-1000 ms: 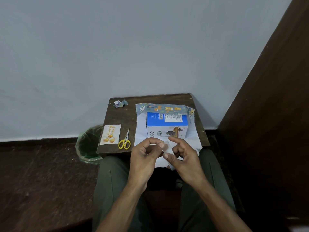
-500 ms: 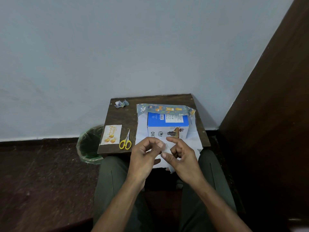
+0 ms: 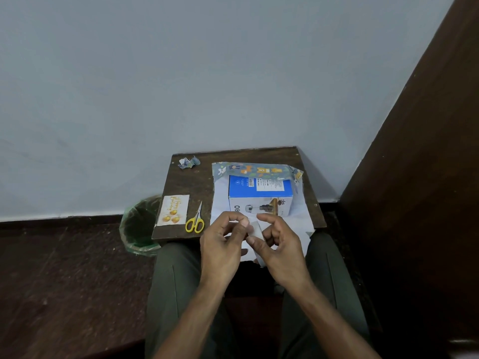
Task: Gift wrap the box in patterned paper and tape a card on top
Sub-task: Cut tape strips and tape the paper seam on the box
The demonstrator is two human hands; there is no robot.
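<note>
Box (image 3: pixel 260 195) lies at frame centre on the white underside of the patterned paper (image 3: pixel 259 170), on the small dark bench (image 3: pixel 191 187); card (image 3: pixel 174 210) and yellow scissors (image 3: pixel 195 221) sit left of it, apart. Just below the box, left hand (image 3: pixel 223 248) and right hand (image 3: pixel 278 246) meet, fingers curled and pinching a short piece of clear tape (image 3: pixel 255 229) between them.

A small dark wooden table (image 3: pixel 197 187) carries a card (image 3: pixel 173 210), yellow scissors (image 3: pixel 195 221), a crumpled paper scrap (image 3: pixel 188 161) and wrapping paper (image 3: pixel 261 171) under a box (image 3: pixel 260 194).
</note>
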